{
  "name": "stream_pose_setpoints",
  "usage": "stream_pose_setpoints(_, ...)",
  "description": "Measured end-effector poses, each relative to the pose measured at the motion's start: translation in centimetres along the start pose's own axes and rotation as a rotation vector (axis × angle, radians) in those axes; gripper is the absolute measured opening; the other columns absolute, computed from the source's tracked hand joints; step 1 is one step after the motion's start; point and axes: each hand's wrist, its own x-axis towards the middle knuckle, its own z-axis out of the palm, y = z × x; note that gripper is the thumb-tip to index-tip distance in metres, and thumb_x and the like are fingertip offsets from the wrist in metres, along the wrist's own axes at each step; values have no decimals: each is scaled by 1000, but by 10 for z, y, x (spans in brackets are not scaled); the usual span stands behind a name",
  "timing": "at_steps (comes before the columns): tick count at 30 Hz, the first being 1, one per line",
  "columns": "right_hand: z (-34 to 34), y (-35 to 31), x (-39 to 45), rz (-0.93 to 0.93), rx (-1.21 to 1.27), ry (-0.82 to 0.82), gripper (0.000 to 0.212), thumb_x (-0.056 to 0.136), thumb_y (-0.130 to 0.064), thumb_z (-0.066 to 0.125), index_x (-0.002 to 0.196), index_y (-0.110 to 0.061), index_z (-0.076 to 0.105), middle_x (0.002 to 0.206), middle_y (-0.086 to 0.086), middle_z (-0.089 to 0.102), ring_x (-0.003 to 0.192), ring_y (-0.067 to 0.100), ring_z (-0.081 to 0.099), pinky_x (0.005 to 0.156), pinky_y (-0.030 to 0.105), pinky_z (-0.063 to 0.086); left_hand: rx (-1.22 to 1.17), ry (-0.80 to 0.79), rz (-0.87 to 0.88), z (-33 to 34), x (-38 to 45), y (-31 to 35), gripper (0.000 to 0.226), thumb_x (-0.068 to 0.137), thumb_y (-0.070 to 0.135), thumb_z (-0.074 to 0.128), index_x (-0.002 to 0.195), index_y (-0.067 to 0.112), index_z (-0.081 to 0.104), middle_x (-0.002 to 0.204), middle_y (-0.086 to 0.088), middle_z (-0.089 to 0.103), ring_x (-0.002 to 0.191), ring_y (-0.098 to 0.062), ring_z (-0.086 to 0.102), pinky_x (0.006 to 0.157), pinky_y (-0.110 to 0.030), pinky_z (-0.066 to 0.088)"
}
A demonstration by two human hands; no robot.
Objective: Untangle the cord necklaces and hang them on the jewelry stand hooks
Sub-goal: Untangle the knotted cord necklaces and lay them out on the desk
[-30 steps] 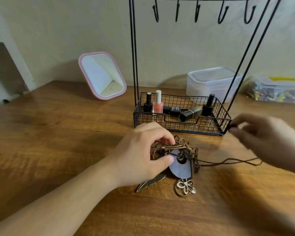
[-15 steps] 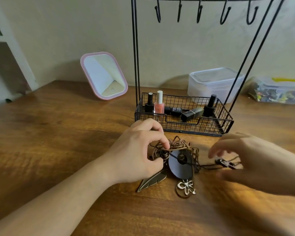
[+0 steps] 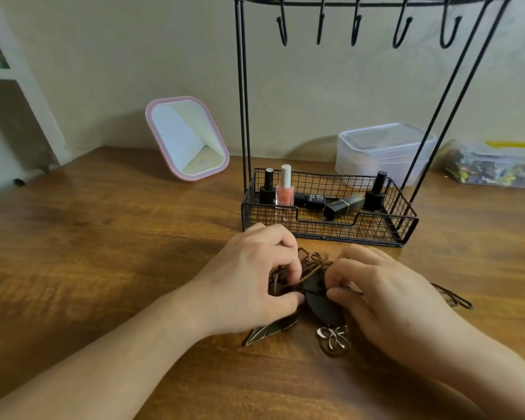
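The tangled cord necklaces (image 3: pixel 311 266) lie in a brown knot on the wooden tabletop (image 3: pixel 103 237), just in front of the wire basket of the jewelry stand (image 3: pixel 328 221), and both hands close in on the knot from either side. The left hand (image 3: pixel 249 280) curls over the left part of the tangle, fingertips and thumb pinching strands of cord. The right hand (image 3: pixel 385 298) mirrors it on the right, fingers bent and nipping cord at the top of a dark oval pendant (image 3: pixel 319 304) that lies between the two hands. A feather pendant (image 3: pixel 270 330) pokes out from under the left hand, and a flower pendant (image 3: pixel 334 339) lies beside the heel of the right hand. A loose loop of cord (image 3: pixel 455 298) trails away right of the right hand. The hooks (image 3: pixel 402 28) overhead carry nothing.
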Motion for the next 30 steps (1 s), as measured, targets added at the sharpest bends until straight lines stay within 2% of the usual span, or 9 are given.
stream_pose_setpoints(4,-6,9,-3,-31,116,111,24,98,-22,52,88,-41,42,88,-24,48,84,-1,48,64,17,39,-40,11,-21,-2,1,-1,24,78,40,79,65,33,59,106,24,52,111,1,47,91,-16,39)
stream_pose_setpoints(7,-7,6,-3,-17,211,118,11,93,-29,58,90,-39,54,81,-25,53,81,-7,51,60,12,38,-154,71,-75,-2,2,0,21,79,36,79,66,32,62,102,21,57,107,4,52,85,-5,41)
stream_pose_setpoints(8,-5,4,-3,-18,223,103,6,89,-38,59,94,-40,59,83,-26,54,83,-7,51,62,12,38,-202,88,-96,-3,3,0,19,80,35,77,69,31,63,99,19,60,104,3,55,84,-6,42)
stream_pose_setpoints(12,5,-3,-1,3,155,66,36,77,-64,51,101,-42,66,96,-27,54,94,-4,51,72,19,50,-417,119,-218,-6,5,-5,13,84,35,72,77,25,70,83,8,69,83,-6,64,78,-28,52)
stream_pose_setpoints(15,11,-3,0,-13,193,74,20,82,-53,51,93,-41,64,96,-24,54,96,-1,52,76,26,53,-536,82,-271,-7,6,-5,16,86,32,71,81,17,72,82,2,71,82,-10,65,83,-36,54)
stream_pose_setpoints(19,10,2,-1,-4,327,151,9,92,-31,47,86,-37,50,91,-18,56,89,-1,53,69,17,45,-625,74,-316,-8,7,-4,19,94,27,62,86,12,69,81,0,72,84,-11,67,90,-37,52)
stream_pose_setpoints(22,0,7,-2,-41,473,282,14,100,-24,41,88,-29,46,77,-9,61,72,8,58,59,17,45,-694,117,-377,-11,7,-6,21,99,25,55,87,10,64,64,2,64,67,-13,63,80,-35,55)
stream_pose_setpoints(25,-7,15,-4,-109,584,306,13,101,-24,38,90,-23,44,66,-7,51,57,10,42,50,28,39,-797,179,-463,-13,8,-7,20,100,26,54,89,12,61,51,4,46,50,-13,48,63,-26,49)
stream_pose_setpoints(30,-15,19,-4,-221,726,449,15,102,-43,39,95,-31,46,74,-6,58,60,12,47,57,19,39,-1031,424,-675,-15,12,-19,17,98,30,58,86,19,63,53,8,43,55,-13,43,65,-31,42)
